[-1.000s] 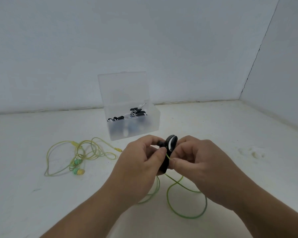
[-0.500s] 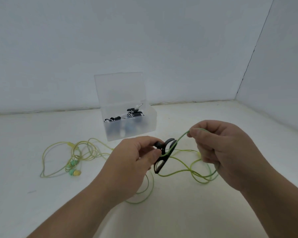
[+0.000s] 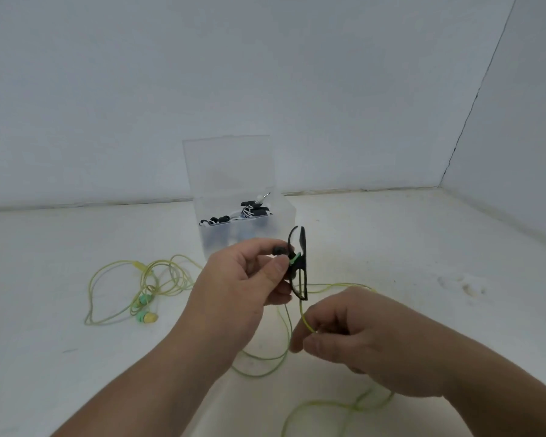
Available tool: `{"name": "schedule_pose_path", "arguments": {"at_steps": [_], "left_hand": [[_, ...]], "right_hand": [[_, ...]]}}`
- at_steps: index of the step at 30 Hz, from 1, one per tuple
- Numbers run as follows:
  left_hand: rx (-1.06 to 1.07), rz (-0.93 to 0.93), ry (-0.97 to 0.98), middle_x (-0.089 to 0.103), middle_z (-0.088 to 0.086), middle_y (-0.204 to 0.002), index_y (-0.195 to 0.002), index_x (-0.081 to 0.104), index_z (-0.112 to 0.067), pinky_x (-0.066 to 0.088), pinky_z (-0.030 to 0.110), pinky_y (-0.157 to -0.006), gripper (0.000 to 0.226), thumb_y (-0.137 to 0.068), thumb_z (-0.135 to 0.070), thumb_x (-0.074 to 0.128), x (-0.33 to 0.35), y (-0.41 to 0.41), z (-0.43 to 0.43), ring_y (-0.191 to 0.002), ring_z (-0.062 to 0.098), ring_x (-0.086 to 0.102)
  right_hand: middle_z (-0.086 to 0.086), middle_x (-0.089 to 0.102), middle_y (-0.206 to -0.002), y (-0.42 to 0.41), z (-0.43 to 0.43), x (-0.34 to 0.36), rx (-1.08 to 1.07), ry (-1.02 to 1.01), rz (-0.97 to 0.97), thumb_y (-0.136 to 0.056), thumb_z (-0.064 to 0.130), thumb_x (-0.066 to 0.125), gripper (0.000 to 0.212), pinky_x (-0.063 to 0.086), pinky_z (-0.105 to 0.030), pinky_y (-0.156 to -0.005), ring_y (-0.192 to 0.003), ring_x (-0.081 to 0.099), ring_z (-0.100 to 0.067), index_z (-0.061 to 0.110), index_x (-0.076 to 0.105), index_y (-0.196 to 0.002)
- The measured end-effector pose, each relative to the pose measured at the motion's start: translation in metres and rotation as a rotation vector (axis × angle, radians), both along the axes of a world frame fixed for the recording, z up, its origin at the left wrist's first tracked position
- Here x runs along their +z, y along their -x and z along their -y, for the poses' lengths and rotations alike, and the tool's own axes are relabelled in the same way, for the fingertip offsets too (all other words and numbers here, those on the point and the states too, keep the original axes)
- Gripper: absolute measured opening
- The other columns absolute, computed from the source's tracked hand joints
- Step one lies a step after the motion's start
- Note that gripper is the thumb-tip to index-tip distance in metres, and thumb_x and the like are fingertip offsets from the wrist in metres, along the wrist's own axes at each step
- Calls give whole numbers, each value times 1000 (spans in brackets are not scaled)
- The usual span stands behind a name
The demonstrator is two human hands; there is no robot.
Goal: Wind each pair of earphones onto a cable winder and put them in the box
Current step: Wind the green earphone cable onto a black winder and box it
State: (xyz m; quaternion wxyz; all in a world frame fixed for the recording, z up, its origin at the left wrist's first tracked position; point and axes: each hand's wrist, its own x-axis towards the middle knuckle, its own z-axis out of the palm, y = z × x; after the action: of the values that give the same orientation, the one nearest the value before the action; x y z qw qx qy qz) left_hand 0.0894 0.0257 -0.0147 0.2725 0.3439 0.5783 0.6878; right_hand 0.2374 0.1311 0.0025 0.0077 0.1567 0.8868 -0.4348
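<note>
My left hand [image 3: 243,285] pinches a black cable winder [image 3: 300,263] upright in front of me, with dark earbud tips pressed against it under thumb and finger. A green earphone cable [image 3: 303,313] runs down from the winder's lower end into my right hand [image 3: 360,339], which pinches it just below and right of the winder. The rest of that cable trails in loops on the white surface under my arms. The clear plastic box [image 3: 284,216] stands open behind the winder, holding wound black and white earphones.
A second pair of yellow-green earphones [image 3: 145,313] lies loose in a tangle on the left of the white surface. White walls close the space behind and to the right. A small dent marks the surface at the right [image 3: 460,287].
My right hand has dropped from up beside the winder to below it, pulling the green cable down. My left hand has turned the winder more upright.
</note>
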Motion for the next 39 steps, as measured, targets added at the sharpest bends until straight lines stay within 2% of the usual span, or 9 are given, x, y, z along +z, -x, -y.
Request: {"name": "schedule_pose_path", "arguments": {"at_steps": [5,10,16,19,22,25,29,32,39], "left_hand": [[3,14,19,72,9,-78,-100,73,-14,58,31,-65,17,-97,-7,58,2,1,1,-70,24,73],[1,4,23,68,4,-75,-98,73,-15,55,26,-59,19,-98,-7,56,6,6,3,-66,19,68],[5,-318,107,69,-9,-73,-93,73,-29,53,25,-59,22,-92,-8,65,2,3,3,-64,12,63],[-19,-506,164,72,-9,-83,-92,73,-34,51,27,-65,22,-90,-13,69,0,-1,3,-66,9,62],[-31,-504,174,72,-11,-83,-91,72,-38,50,26,-67,24,-91,-15,68,3,1,5,-68,10,63],[-89,-494,187,72,-13,-79,-91,73,-37,48,16,-64,24,-92,-14,66,7,1,8,-66,4,62],[-279,-455,217,69,-9,-75,-95,74,-34,48,19,-65,24,-94,-12,65,8,0,10,-66,4,60],[-385,-308,147,68,-6,-76,-97,75,-30,48,25,-66,17,-90,-17,65,8,0,10,-69,11,62],[-385,189,-156,69,11,-91,-104,73,-14,56,26,-67,26,-84,-22,59,12,1,9,-69,17,64]], "right_hand": [[2,38,-56,-6,0,7,29,136,-17,-98,21,60,17,30,-19,-45,-44,33,-10,22,76,-94],[5,39,-56,-8,-4,10,4,120,-68,-100,28,57,22,28,-23,-48,-50,30,-14,24,78,-92],[1,34,-52,-8,-3,10,97,315,-168,-91,20,63,14,27,-22,-45,-45,29,-13,16,77,-92],[4,39,-49,-12,-12,12,-11,436,-322,-83,15,65,12,30,-19,-43,-39,34,-12,10,76,-84],[1,37,-51,-20,-23,19,-130,644,-487,-73,22,81,20,33,-18,-40,-40,34,-11,4,73,-77],[-3,37,-51,-22,-29,22,-302,655,-570,-66,27,72,25,35,-21,-39,-40,35,-15,2,73,-72],[-8,36,-54,-18,-34,16,-438,428,-603,-75,21,66,21,37,-23,-44,-49,35,-20,1,73,-72],[-8,37,-55,-17,-37,11,-482,346,-568,-86,13,64,19,37,-24,-46,-51,37,-21,2,74,-75],[-6,53,-58,-7,-24,-1,-308,400,-243,-97,19,57,27,44,-26,-50,-52,49,-20,6,75,-80]]}}
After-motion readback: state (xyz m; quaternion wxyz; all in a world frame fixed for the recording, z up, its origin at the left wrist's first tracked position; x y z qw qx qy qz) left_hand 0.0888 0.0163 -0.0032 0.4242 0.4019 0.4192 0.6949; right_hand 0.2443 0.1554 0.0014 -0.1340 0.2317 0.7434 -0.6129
